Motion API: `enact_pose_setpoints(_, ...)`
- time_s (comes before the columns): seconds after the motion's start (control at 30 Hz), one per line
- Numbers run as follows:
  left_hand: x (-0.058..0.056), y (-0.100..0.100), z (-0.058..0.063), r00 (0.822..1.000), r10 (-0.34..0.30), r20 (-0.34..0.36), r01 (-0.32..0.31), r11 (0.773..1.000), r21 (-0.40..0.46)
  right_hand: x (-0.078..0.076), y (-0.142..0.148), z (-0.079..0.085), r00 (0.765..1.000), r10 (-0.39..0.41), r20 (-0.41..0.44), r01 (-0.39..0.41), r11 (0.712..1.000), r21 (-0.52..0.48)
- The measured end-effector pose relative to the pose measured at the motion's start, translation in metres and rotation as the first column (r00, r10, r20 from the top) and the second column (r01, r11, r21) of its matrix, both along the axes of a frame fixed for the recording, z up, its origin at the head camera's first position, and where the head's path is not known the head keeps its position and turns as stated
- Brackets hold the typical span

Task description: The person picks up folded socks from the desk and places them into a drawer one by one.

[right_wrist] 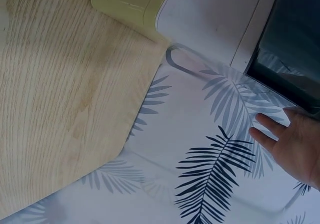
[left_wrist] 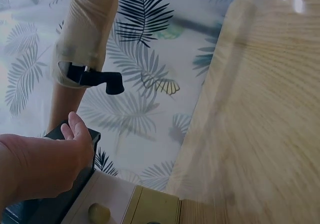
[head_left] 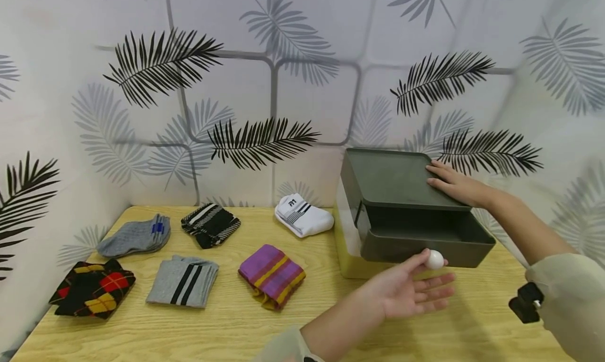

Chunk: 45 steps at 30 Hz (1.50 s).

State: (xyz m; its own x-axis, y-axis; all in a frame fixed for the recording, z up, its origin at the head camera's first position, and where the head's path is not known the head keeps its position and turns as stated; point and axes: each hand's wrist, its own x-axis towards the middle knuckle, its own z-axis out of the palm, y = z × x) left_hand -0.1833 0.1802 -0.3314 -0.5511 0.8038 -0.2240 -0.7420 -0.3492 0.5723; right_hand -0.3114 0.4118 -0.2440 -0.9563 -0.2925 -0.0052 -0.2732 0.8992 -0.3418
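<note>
At the right of the head view stands a small drawer unit with a dark grey top [head_left: 392, 175]. Its dark grey top drawer [head_left: 425, 248] is pulled out, and the inside shows as a dark hollow. My left hand [head_left: 411, 293] pinches the round white knob [head_left: 434, 260] on the drawer front between thumb and index finger, the other fingers stretched out below. My right hand [head_left: 456, 186] rests with straight fingers on the right edge of the top; in the right wrist view the hand [right_wrist: 300, 146] lies beside the dark upper part.
Below the dark drawer are a white section [right_wrist: 210, 19] and a yellow one [left_wrist: 155, 206]. Folded on the wooden table [head_left: 208, 333] lie grey socks [head_left: 137, 237], argyle socks [head_left: 94, 288], striped grey socks [head_left: 183, 281], a black-and-white piece [head_left: 211, 224], a purple-yellow piece [head_left: 272, 275] and white socks [head_left: 302, 215].
</note>
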Motion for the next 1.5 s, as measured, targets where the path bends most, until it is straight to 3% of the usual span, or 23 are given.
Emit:
enact_pose_setpoints(0.73,0.031,-0.016,-0.002,0.998,-0.057,0.0,0.057,0.998,-0.014,-0.001,-0.004,-0.002,1.0,0.004,0.014,-0.004,1.0,0.006)
enact_pose_setpoints(0.93,0.043,-0.02,0.0,0.992,-0.128,-0.01,0.128,0.991,-0.028,-0.002,-0.003,-0.001,1.0,0.006,0.016,-0.006,1.0,0.004)
enact_pose_setpoints(1.17,0.057,-0.024,0.001,0.971,-0.236,-0.038,0.233,0.97,-0.067,0.0,0.0,0.002,1.0,0.011,0.021,-0.011,1.0,0.002)
enact_pose_setpoints(1.33,0.062,-0.025,-0.001,0.966,-0.247,-0.08,0.241,0.967,-0.084,0.003,-0.001,0.002,1.0,-0.002,0.02,0.002,1.0,0.016)
enact_pose_setpoints(1.5,0.06,-0.027,-0.005,0.96,-0.26,-0.105,0.252,0.964,-0.088,0.003,-0.002,0.001,1.0,0.008,0.015,-0.008,1.0,0.013)
